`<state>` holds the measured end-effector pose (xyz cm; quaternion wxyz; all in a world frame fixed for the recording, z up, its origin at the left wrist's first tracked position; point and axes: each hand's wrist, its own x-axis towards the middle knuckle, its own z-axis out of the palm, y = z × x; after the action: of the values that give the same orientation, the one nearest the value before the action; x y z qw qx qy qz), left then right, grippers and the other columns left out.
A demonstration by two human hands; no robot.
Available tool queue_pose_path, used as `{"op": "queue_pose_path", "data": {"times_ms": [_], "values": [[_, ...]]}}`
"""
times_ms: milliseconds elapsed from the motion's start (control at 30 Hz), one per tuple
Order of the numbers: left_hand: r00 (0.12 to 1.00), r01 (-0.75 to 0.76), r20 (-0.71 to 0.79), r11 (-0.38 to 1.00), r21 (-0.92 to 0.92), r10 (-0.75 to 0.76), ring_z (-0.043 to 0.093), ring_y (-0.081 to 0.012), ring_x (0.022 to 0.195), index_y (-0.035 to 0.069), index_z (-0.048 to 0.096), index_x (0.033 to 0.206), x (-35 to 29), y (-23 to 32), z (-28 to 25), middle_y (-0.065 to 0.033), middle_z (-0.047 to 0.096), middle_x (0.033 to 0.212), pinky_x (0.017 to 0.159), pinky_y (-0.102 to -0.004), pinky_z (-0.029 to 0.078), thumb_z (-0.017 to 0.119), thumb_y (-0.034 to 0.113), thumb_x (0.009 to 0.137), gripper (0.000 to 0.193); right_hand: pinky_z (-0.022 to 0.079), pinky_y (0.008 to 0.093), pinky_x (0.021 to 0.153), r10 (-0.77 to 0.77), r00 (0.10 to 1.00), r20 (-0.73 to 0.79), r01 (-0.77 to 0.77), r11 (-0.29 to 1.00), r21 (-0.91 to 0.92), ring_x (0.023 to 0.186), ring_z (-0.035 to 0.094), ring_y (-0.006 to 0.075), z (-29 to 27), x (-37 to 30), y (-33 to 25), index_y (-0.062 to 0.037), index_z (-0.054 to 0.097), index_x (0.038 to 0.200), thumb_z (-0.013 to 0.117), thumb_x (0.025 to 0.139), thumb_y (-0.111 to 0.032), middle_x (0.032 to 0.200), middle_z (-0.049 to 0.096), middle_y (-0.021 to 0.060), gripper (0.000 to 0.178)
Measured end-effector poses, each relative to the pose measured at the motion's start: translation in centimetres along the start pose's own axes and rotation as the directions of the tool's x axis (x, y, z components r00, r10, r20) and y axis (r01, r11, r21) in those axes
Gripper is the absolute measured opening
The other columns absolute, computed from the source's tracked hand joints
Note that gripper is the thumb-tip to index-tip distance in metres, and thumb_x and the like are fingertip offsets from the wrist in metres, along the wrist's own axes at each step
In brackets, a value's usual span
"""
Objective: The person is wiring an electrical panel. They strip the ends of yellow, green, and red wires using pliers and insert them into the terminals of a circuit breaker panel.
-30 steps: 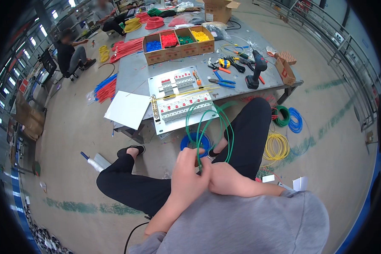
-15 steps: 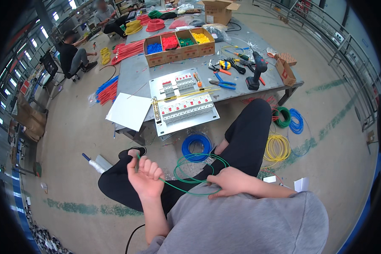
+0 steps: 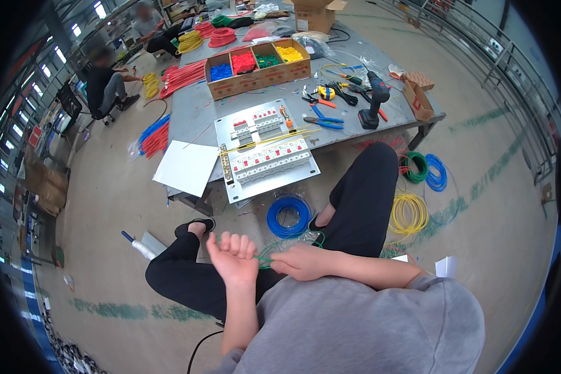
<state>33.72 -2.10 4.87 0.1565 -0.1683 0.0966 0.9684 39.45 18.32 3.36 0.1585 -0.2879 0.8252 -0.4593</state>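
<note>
A green wire (image 3: 265,257) runs between my two hands above my lap. My left hand (image 3: 235,257) is closed around one part of it, fingers curled with the palm turned up. Close beside it, my right hand (image 3: 299,260) pinches the same wire. Loose green loops trail behind the right hand, partly hidden by it. Past my hands, a metal mounting plate (image 3: 234,190) with rows of circuit breakers (image 3: 273,161) rests at the table's near edge, and thin yellow wires (image 3: 274,141) lie across it.
A blue wire coil (image 3: 288,217) lies on the floor between my feet; green, blue and yellow coils (image 3: 410,213) are at the right. The table (image 3: 193,118) holds a divided cardboard box (image 3: 258,78), pliers (image 3: 324,122) and a cordless drill (image 3: 373,103). Two people sit at the far left.
My hands have come closer together, the left moving right and the right moving left and up. The green loops have dropped lower and are now more hidden.
</note>
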Motion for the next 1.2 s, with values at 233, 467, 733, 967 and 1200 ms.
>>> {"op": "queue_pose_path", "data": {"times_ms": [233,467,733,967,1200], "values": [[0.865,-0.327,0.408,0.945,0.017,0.292,0.007,-0.0085,0.048,0.02,0.022,0.068,-3.1,11.1,3.8,0.0073,0.015,0.054,0.045,-0.0302,0.009,0.042,0.043,0.117,0.058,0.045,0.0532,0.064,-0.163,0.987,0.012,0.163,0.986,-0.02,0.073,0.061,0.0459,-5.0,1.0,1.5,-0.0075,0.059,0.095,0.051,0.111,-0.032,0.073,0.06,0.0208,0.03],[0.583,-0.632,0.651,0.775,-0.012,0.486,0.009,-0.0082,0.048,0.019,0.021,0.07,-7.4,20.6,7.4,0.0068,0.013,0.057,0.046,-0.0298,0.011,0.04,0.04,0.118,0.056,0.045,0.0495,0.065,-0.167,0.985,0.035,0.169,0.985,-0.037,0.072,0.061,0.0429,-9.5,3.7,5.6,-0.0058,0.059,0.087,0.056,0.107,-0.026,0.072,0.06,0.0195,0.029],[0.442,-0.784,0.651,0.619,-0.054,0.617,0.011,-0.0082,0.047,0.019,0.024,0.07,-8.7,30.1,3.7,0.0075,0.017,0.059,0.045,-0.0298,0.013,0.039,0.04,0.118,0.054,0.049,0.0485,0.071,0.054,0.994,0.091,-0.045,0.994,-0.102,0.075,0.064,0.0384,-10.9,3.3,14.9,-0.0034,0.062,0.088,0.057,0.107,-0.025,0.078,0.064,0.0187,0.029],[0.863,-0.425,0.401,0.871,0.247,0.308,0.013,-0.0097,0.049,0.019,0.028,0.07,1.8,32.7,2.7,0.0054,0.017,0.058,0.047,-0.0301,0.013,0.036,0.045,0.117,0.055,0.052,0.0526,0.078,0.095,0.976,0.194,-0.005,0.909,-0.418,0.087,0.069,0.0423,-13.2,4.5,21.3,-0.0048,0.068,0.091,0.058,0.106,-0.033,0.085,0.071,0.0179,0.033],[0.97,-0.111,-0.141,0.873,0.476,0.2,0.025,-0.0129,0.049,0.019,0.029,0.062,16.1,25.3,-1.9,0.0043,0.025,0.055,0.048,-0.0309,0.023,0.054,0.042,0.103,0.053,0.047,0.0551,0.108,0.566,0.802,0.193,-0.196,0.554,-0.809,0.124,0.063,0.0361,-15.0,4.5,27.1,-0.0132,0.076,0.123,0.065,0.097,-0.044,0.126,0.072,0.0146,0.041]]}}
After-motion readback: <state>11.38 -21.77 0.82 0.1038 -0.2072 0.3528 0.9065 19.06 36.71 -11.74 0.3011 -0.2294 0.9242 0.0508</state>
